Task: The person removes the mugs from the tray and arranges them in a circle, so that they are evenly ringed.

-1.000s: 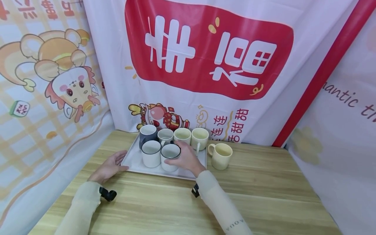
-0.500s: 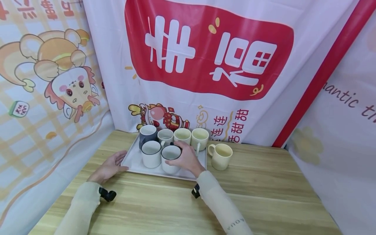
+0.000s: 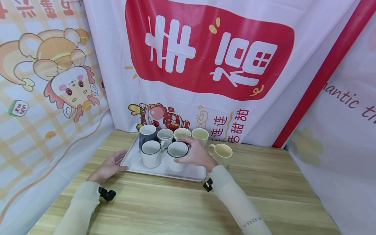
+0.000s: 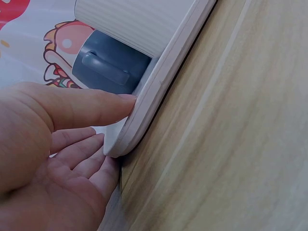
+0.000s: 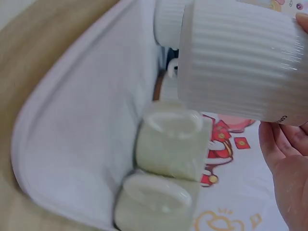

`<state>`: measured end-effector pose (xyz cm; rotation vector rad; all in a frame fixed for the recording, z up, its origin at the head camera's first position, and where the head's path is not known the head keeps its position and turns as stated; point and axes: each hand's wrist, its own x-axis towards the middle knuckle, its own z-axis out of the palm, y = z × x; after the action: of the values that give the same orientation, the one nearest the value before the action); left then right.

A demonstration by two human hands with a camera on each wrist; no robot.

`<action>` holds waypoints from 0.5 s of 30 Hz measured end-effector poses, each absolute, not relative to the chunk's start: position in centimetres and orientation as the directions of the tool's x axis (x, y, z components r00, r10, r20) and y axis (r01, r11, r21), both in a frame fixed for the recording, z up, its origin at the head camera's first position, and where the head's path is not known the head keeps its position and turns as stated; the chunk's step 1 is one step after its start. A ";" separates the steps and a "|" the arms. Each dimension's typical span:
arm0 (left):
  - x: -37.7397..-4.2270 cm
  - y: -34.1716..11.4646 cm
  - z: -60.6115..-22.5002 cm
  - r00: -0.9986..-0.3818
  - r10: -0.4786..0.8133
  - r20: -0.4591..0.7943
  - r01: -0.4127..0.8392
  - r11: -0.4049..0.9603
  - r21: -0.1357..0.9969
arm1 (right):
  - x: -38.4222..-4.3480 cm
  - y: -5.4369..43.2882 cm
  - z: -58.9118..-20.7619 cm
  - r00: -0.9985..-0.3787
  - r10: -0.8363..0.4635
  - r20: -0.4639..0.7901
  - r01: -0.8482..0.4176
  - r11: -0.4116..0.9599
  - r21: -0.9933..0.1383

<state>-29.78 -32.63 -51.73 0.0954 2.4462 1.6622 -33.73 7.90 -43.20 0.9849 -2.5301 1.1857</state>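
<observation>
One mug (image 5: 240, 60) shifted right, pinched in right grip (image 3: 196, 154); left grip (image 3: 108, 166) spread, touching tray (image 3: 134, 162); six more mugs (image 3: 151, 159).

The right hand (image 5: 291, 171) held a white, ribbed, cylindrical mug (image 5: 236, 60), its base clear of the white, round-cornered tray (image 5: 77, 130). Two pale green mugs with handles (image 5: 175, 156) stood side by side on that tray, rather blurred. A second white mug (image 5: 168, 24) showed partly behind the first. Beyond hung a white printed sheet (image 5: 260, 187).

mugs (image 3: 151, 158) on tray (image 3: 133, 163) on table (image 3: 147, 202)
</observation>
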 end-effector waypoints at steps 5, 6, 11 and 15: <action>-29.9 -32.6 -51.8 -0.982 0.149 -0.119 -0.056 0.373 0.926 | -33.3 10.2 -40.2 -0.783 -0.487 0.386 -0.609 0.477 -0.634; -29.9 -32.6 -51.8 -0.981 0.152 -0.117 -0.053 0.370 0.928 | -33.2 10.8 -39.6 -0.793 -0.480 0.375 -0.595 0.477 -0.647; -29.9 -32.5 -51.8 -0.980 0.165 -0.111 -0.044 0.363 0.931 | -33.1 14.2 -37.0 -0.816 -0.450 0.361 -0.555 0.441 -0.705; -29.8 -32.4 -51.7 -0.980 0.152 -0.127 -0.061 0.375 0.925 | -33.4 17.2 -35.2 -0.817 -0.448 0.362 -0.553 0.434 -0.711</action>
<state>-29.81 -32.42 -51.73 0.0811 2.4411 1.6553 -33.39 17.24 -35.15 0.8976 -2.5577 1.3379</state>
